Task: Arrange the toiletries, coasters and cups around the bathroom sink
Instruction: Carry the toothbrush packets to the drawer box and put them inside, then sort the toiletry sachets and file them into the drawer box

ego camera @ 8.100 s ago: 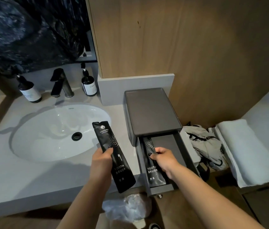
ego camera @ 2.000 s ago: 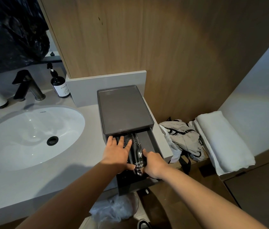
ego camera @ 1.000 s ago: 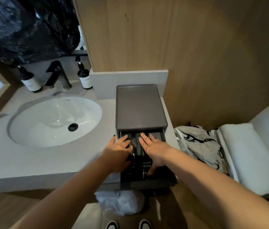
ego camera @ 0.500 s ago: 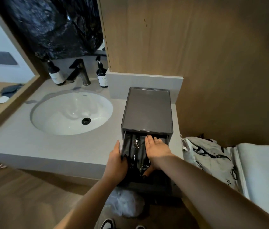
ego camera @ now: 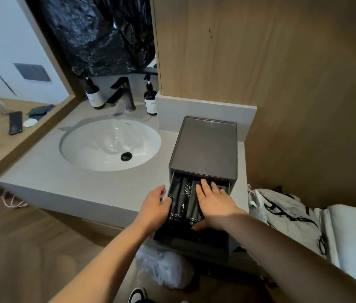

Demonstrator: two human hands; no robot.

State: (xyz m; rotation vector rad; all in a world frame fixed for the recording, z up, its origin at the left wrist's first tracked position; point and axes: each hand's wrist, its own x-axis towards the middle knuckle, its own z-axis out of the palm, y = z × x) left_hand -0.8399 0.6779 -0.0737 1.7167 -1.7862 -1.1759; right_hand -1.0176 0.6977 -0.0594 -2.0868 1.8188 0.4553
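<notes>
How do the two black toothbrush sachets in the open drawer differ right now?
The left black toothbrush sachet lies almost fully uncovered, its TOOTH BRUSH print whole; the right black toothbrush sachet is largely covered by the flat right hand, its print cut off. The left hand touches only the left sachet's edge. Both lie lengthwise, side by side, in the dark grey drawer.

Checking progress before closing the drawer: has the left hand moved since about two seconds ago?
Yes. The left hand has slid left off the toothbrush packets to the drawer's left edge.
</notes>
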